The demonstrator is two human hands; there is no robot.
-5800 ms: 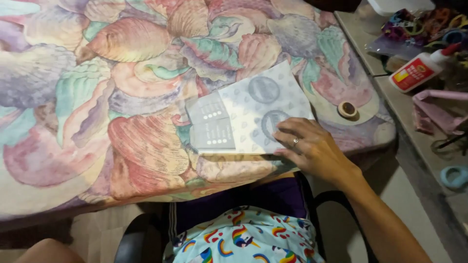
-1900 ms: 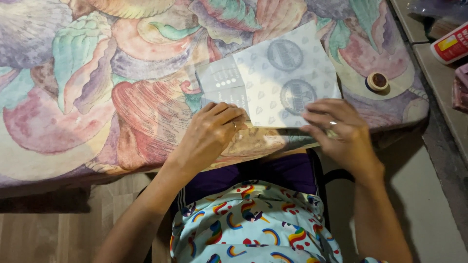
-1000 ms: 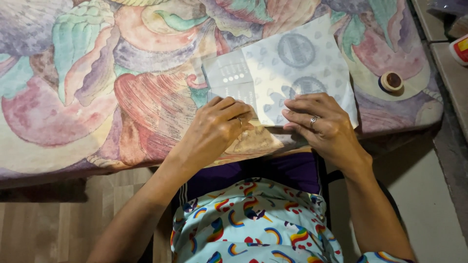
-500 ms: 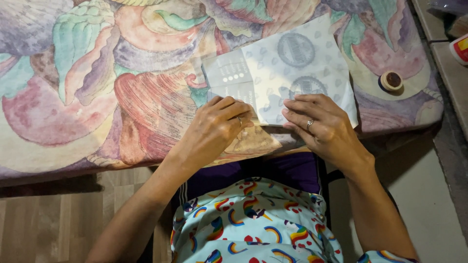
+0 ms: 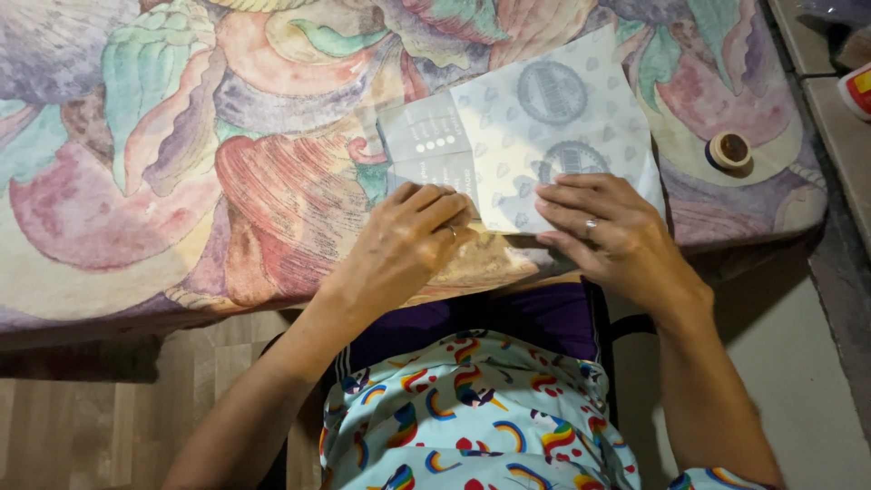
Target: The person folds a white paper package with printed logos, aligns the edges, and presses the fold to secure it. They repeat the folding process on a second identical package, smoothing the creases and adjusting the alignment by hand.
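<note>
Head view, sheet: a pale grey-white square sheet of thin paper (image 5: 553, 127), patterned with small faint shapes and two round grey emblems, is lying flat near the table's front edge, tilted slightly, with a plain grey folded panel at its 9 o'clock side.
Head view, panel: that grey folded panel (image 5: 426, 150) is showing rows of small white dots and is sitting just above the left fingers.
Head view, left hand: the left hand (image 5: 408, 240) is pressing palm-down with fingers together on the sheet's lower left corner, gripping nothing.
Head view, right hand: the right hand (image 5: 608, 231), wearing a ring, is resting flat with fingers extended toward 9 o'clock along the sheet's bottom edge, also clasping nothing.
Head view, hands together: the two hands are lying close, fingertips nearly meeting, but apart.
Head view, table: the cloth printed with large pastel seashells (image 5: 181, 163) is covering the table under the sheet.
Head view, surroundings: a small round brown roll of tape (image 5: 729, 150) is sitting at 3 o'clock of the sheet, well apart.
</note>
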